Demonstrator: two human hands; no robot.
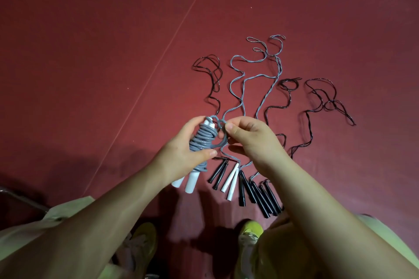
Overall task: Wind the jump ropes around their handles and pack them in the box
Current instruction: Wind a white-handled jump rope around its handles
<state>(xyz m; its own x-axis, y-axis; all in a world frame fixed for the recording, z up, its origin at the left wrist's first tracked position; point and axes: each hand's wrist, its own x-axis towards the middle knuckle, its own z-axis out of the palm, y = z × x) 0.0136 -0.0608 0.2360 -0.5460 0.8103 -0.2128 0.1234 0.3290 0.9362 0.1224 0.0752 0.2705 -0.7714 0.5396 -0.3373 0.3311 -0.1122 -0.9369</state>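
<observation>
The left hand (181, 154) grips a grey jump rope (200, 142) wound around its paired white handles (189, 182), fingers and thumb curled round the coil. The bundle is held above the red floor (90, 52), its long axis running from lower left to upper right, handle ends pointing toward the person. The right hand (254, 138) pinches the loose grey loop (223, 130) beside the coil's upper end. Below and right, unwound ropes lie on the floor: black handles (218, 173), white handles (231, 183), more black handles (260, 197), cords trailing away.
</observation>
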